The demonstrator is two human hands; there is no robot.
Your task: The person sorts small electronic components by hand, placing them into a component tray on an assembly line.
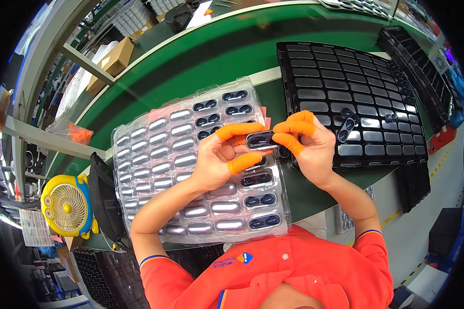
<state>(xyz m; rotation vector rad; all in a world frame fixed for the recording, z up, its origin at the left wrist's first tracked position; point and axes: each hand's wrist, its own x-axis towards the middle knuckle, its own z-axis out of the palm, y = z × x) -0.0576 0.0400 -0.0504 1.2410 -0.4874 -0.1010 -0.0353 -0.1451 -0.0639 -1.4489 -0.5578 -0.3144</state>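
Observation:
Between my hands is a small oval dark case part [260, 140] with a shiny rim, possibly from an earbud case. My left hand [219, 157], with orange finger cots, pinches its left end between thumb and finger. My right hand [314, 149], also in orange cots, has thumb and fingers closed at its right end. Beneath them is a clear plastic tray [284, 203] with rows of silver oval shells [160, 152]. Along its right side sit dark oval parts [264, 221] with two rounded hollows each. My hands hide some of the tray's pockets.
A black compartment tray [283, 67] lies right of my hands, with a loose oval part [346, 130] on it. Farther right is a stack of black trays [415, 72]. A yellow and blue fan [67, 206] stands left, near a metal frame post [41, 67].

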